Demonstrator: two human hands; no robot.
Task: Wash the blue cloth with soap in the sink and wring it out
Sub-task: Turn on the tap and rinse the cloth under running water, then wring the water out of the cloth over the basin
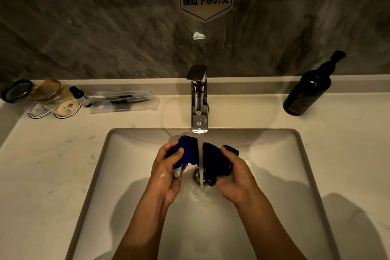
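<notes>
The dark blue cloth point(213, 160) is bunched between both hands, over the middle of the white sink point(101, 167). My left hand point(166, 173) grips its left end and my right hand point(236, 177) grips its right end. Water runs from the chrome tap point(198, 99) in a thin stream down across the cloth to the drain point(198, 175). A small white tag or bit of foam shows at my left fingers. A dark soap pump bottle point(310, 88) stands on the counter at the back right, away from both hands.
At the back left of the pale counter point(42, 164) stand a black-lidded jar point(16, 91), an amber glass point(48, 91), a small dark dropper bottle point(79, 94) and clear wrapped toiletries point(124, 101). A grey stone wall with a sign point(205, 2) rises behind.
</notes>
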